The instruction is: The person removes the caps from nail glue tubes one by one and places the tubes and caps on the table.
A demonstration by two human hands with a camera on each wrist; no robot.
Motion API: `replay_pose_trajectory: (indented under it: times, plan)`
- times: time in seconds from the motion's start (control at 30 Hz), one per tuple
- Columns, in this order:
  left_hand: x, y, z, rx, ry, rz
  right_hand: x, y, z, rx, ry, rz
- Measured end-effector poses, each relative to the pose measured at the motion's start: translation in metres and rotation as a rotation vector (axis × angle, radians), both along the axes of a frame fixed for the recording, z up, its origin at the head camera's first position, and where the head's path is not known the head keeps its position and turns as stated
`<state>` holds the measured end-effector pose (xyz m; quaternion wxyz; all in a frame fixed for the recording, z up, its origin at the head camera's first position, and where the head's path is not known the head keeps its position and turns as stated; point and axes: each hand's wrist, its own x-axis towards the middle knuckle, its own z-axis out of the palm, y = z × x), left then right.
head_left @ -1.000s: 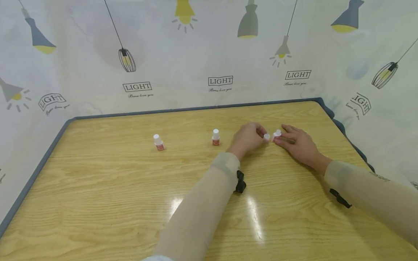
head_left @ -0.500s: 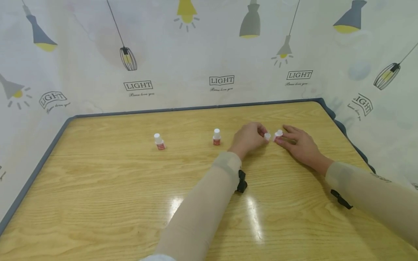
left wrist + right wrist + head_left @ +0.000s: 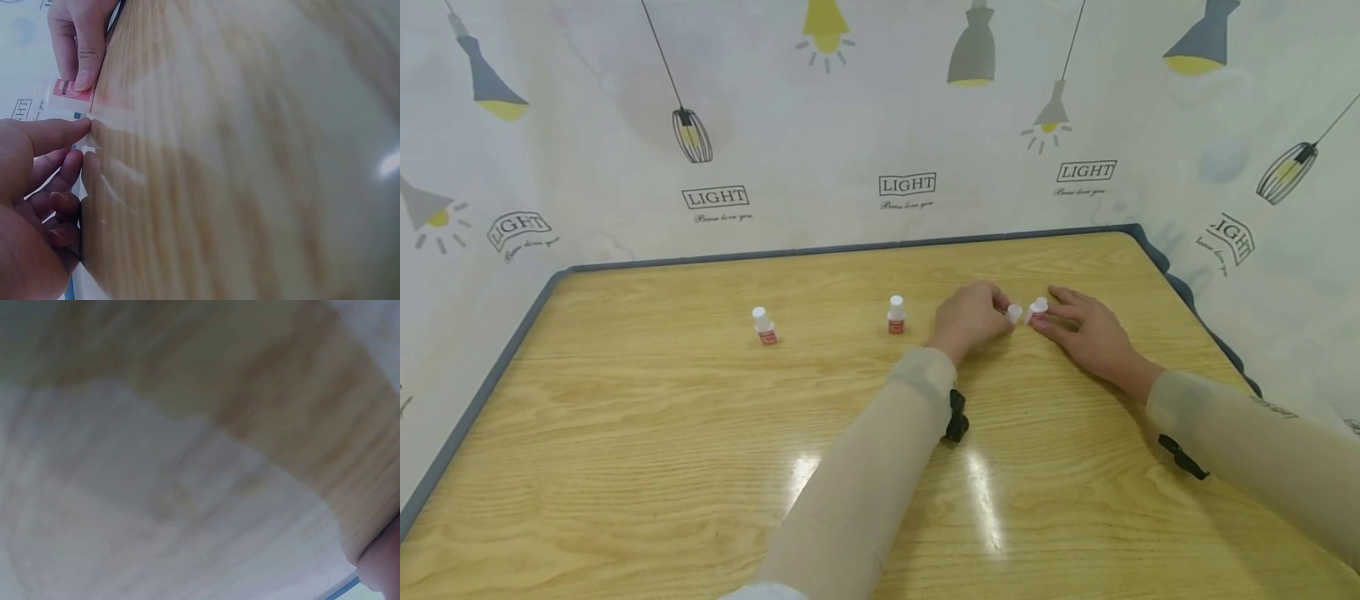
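Observation:
In the head view my left hand point(image 3: 973, 317) pinches a small translucent white cap-like piece point(image 3: 1014, 313) between thumb and fingers. Beside it, my right hand point(image 3: 1090, 333) holds a small white bottle with a red label point(image 3: 1038, 309), leaning slightly on the table. A narrow gap separates the piece from the bottle. The left wrist view has the right thumb on the red label point(image 3: 70, 90), and the left hand point(image 3: 37, 194) low in front, its piece mostly hidden by the fingers. Only a blurred bit of hand point(image 3: 381, 565) shows in the right wrist view.
Two more white bottles with red labels stand upright on the wooden table point(image 3: 662, 433): one near the middle point(image 3: 896, 316), another further left point(image 3: 764, 327). Dark edging point(image 3: 790, 252) runs along the table's back, against a lamp-patterned wall covering point(image 3: 820, 150).
Both hands stay in place with the cap-like piece and the bottle. The piece looks slightly turned in the left fingers; the two standing bottles have not moved.

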<state>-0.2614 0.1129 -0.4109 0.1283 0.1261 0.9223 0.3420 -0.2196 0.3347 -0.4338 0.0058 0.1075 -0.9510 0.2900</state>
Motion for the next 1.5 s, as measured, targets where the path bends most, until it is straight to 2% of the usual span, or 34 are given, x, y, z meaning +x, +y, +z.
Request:
replay_pose_trajectory:
  times: [0.33,0.87,1.1,1.5]
  plan:
    - [0.0009,0.0045,0.0013,-0.072,0.023,0.003,-0.0025,0.0016,-0.0032,0.001,-0.003,-0.007]
    - [0.0041,0.0059,0.0046,-0.066,-0.008,0.003,-0.0013,0.0002,-0.0008,0.032,0.001,0.003]
    - [0.0034,0.0077,0.0020,-0.084,0.029,-0.033,-0.0009,0.0007,-0.0002,0.021,-0.001,-0.001]
    - [0.0038,0.0079,0.0011,-0.111,0.047,-0.027,0.0003,-0.0008,0.0019,0.015,-0.008,-0.003]
